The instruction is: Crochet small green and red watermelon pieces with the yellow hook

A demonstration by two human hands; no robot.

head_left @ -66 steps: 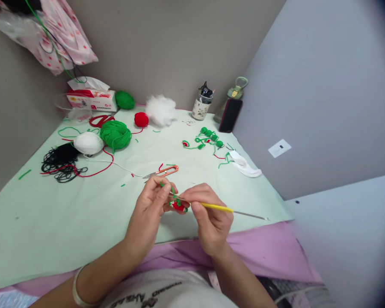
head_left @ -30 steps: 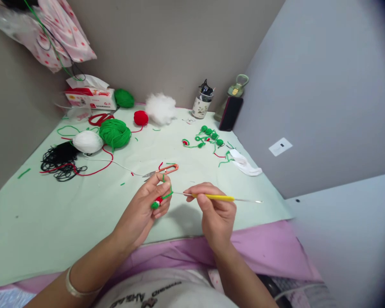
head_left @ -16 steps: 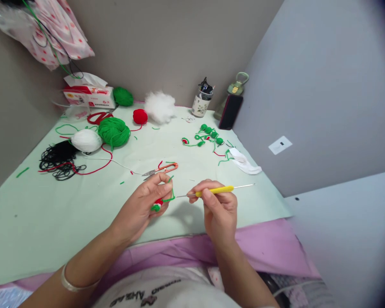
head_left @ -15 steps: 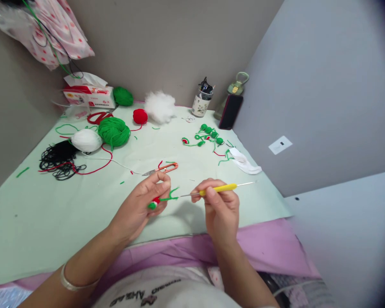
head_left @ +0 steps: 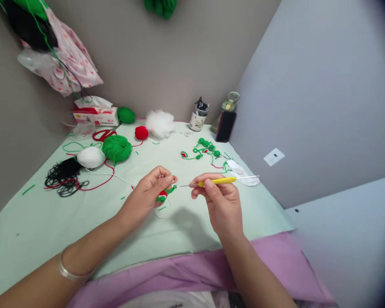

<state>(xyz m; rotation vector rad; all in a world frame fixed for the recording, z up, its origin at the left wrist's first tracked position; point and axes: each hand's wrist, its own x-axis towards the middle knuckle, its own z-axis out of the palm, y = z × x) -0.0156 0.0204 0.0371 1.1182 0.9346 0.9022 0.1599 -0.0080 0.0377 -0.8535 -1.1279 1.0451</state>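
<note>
My left hand (head_left: 149, 192) is closed in a pinch on a small crocheted piece (head_left: 162, 196) of red, white and green yarn, partly hidden by the fingers. My right hand (head_left: 220, 201) is closed around the yellow handle of a crochet hook (head_left: 223, 181). The hook's thin metal end reaches left to the green yarn beside my left fingertips; whether a loop sits on it I cannot tell. Behind my left hand the orange handle of the thread snips (head_left: 175, 179) peeks out, the rest hidden. A thin white strand hangs under the piece, near a short green scrap (head_left: 162, 208) on the table.
On the left lie a green yarn ball (head_left: 117, 149), a white ball (head_left: 91, 158), black yarn (head_left: 64, 173) and red scissors (head_left: 104, 135). Behind are a red ball (head_left: 141, 133), white stuffing (head_left: 160, 124), a jar (head_left: 198, 119), a phone (head_left: 226, 126) and small green crocheted pieces (head_left: 208, 144).
The view has tilted up. My left hand now covers most of the snips, and the green yarn between the hands looks shorter, with the hook closer to the left fingertips.
</note>
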